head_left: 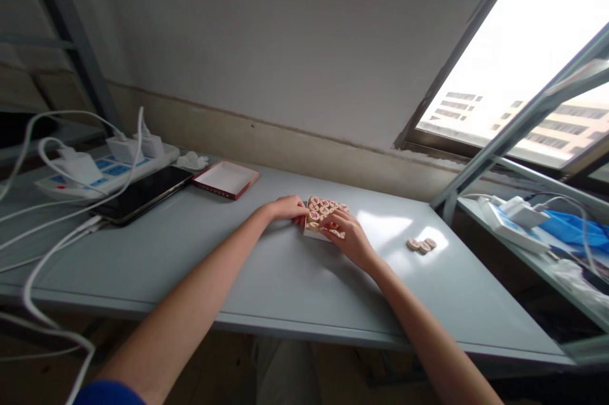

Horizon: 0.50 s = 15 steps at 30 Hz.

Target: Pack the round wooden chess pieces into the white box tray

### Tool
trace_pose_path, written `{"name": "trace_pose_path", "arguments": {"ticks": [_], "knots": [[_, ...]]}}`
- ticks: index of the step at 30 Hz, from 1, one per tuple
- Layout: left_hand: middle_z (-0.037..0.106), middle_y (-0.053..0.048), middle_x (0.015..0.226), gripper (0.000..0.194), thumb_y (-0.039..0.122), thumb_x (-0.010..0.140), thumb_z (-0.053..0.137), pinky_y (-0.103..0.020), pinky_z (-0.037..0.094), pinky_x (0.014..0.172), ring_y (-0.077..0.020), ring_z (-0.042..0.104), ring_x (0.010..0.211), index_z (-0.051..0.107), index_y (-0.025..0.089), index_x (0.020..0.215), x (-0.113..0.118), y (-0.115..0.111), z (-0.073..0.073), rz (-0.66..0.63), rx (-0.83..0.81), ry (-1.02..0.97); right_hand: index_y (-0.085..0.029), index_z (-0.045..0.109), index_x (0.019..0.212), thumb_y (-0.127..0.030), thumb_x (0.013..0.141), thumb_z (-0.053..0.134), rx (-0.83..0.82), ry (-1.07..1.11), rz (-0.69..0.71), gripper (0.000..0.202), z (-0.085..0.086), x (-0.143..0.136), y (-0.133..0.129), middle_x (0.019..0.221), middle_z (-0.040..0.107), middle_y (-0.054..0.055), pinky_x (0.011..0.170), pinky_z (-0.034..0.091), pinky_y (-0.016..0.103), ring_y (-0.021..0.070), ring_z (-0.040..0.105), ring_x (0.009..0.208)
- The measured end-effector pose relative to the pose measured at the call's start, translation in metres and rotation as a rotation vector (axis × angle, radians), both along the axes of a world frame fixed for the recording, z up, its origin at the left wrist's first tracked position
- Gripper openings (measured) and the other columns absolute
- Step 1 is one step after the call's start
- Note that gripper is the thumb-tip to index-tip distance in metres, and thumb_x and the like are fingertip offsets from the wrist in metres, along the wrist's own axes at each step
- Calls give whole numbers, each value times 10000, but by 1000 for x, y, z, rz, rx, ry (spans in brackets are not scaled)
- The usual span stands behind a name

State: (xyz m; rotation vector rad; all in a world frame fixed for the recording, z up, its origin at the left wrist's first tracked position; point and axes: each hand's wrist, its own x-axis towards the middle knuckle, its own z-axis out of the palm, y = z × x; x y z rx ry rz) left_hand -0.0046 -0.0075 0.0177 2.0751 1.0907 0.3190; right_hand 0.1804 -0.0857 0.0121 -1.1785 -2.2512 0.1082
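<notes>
Round wooden xiangqi pieces (pixel 325 204) with red characters lie in rows in a small white-walled box (pixel 314 234) at the middle of the desk. At the box's left side, my left hand (pixel 289 207) has its fingers curled against the edge. My right hand (pixel 351 235) reaches over the near right part of the box, fingers bent together on a piece in the front row. That hand hides some of the pieces and the box's right end. Several loose xiangqi pieces (pixel 421 245) lie in a cluster on the desk to the right.
A shallow red-edged box lid (pixel 227 179), white inside, lies open side up at the back left of the desk (pixel 266 284). Beside it are a black phone (pixel 147 192) and a power strip (pixel 114 170) with chargers and white cables. A metal frame post (pixel 450 202) stands at right.
</notes>
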Motion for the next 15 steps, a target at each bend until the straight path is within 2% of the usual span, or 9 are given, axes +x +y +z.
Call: {"name": "trace_pose_path", "arguments": {"ticks": [4,10,15], "knots": [[542,-5,501,274,298,658,434,-224,311,514,-116,452,513,609,124,540,0,0,0,17,20,26,-223,618,784,-263,796,546,45,-44,-53,83,-1,1,1,818,625,32,760,385,309,177,538,825],[558,-7,527,273,312,661,431,-227,299,509,-112,434,509,594,129,540,-1,-2,1,-11,34,18,-232,636,769,-257,797,547,14,-42,-49,97,0,-1,-1,808,641,16,760,364,289,163,552,806],[550,-9,526,270,303,658,425,-230,296,510,-112,434,510,588,128,532,-1,-3,3,-10,31,34,-241,632,782,-337,824,490,-14,-28,-149,176,3,2,0,826,653,19,747,352,302,168,561,793]]}}
